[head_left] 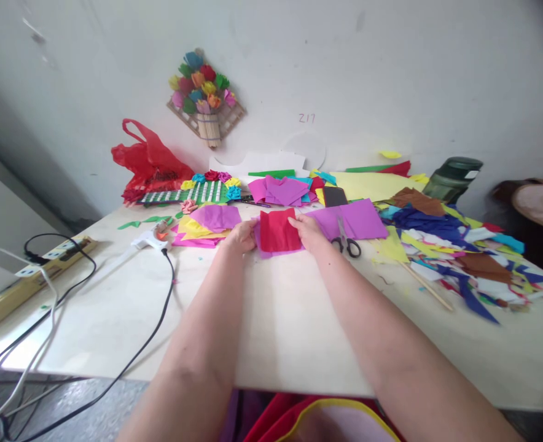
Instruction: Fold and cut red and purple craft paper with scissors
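A red square of crepe paper (277, 231) lies over a slightly larger purple sheet (270, 253) near the middle of the table. My right hand (307, 232) is closed at the right edge of the red square, thumb on top. At the left edge of the purple sheet, my left hand (244, 237) has its fingers closed on the paper. Just right of my right hand, black-handled scissors (346, 244) rest partly on a wide purple strip (362, 221). Purple, yellow and pink cut pieces (216, 219) are stacked beyond my left hand.
On the left are a white glue gun (150, 238), its black cord and a power strip (69, 248). Mixed paper scraps (460, 258) and a wooden stick (428, 287) cover the right side. Behind stand a green bottle (453, 178), a phone (335, 196) and a red bag (149, 159).
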`<state>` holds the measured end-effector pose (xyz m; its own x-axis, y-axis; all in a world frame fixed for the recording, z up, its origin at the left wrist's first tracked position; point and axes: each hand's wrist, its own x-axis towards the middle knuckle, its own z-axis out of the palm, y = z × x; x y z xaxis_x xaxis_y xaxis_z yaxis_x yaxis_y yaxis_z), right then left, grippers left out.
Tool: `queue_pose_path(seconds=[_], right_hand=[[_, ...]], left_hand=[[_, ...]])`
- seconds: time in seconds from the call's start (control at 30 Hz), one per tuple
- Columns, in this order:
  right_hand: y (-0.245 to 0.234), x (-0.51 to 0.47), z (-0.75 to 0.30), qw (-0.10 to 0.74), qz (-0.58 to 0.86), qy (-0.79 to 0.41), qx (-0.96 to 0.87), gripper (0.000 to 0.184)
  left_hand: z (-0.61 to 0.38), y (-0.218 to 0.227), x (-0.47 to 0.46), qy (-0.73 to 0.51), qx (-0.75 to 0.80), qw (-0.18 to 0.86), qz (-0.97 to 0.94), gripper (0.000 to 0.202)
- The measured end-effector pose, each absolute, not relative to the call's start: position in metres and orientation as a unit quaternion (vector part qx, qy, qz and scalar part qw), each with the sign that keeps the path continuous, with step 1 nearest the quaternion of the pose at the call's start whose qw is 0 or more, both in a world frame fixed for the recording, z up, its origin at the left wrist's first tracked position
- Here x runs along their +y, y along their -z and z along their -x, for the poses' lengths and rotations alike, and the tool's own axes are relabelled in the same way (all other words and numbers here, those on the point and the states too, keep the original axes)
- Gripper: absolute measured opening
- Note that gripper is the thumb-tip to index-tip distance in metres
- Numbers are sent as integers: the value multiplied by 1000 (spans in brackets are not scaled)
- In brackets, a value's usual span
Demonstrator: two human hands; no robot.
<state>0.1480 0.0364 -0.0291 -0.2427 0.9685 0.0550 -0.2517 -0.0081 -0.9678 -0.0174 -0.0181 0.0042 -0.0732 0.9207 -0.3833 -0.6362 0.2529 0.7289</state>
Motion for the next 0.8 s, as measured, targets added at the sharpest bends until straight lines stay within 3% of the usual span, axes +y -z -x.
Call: queue_pose_path(seconds=[0.27, 0.53, 0.73, 0.8], right_hand=[[38, 41, -143, 497, 401, -510, -577, 22], [32, 34, -142, 491, 368, -544, -572, 15], [33, 34, -143, 492, 360, -522, -597, 14], [34, 34, -142, 489, 360, -522, -599, 15]], left_hand=[[13, -10, -23, -592, 428, 662, -169, 24], [14, -10, -22, -587, 429, 665, -171, 25], [14, -12, -25, -571, 399, 691, -194, 44], [13, -11, -25, -568, 406, 687, -202, 39]])
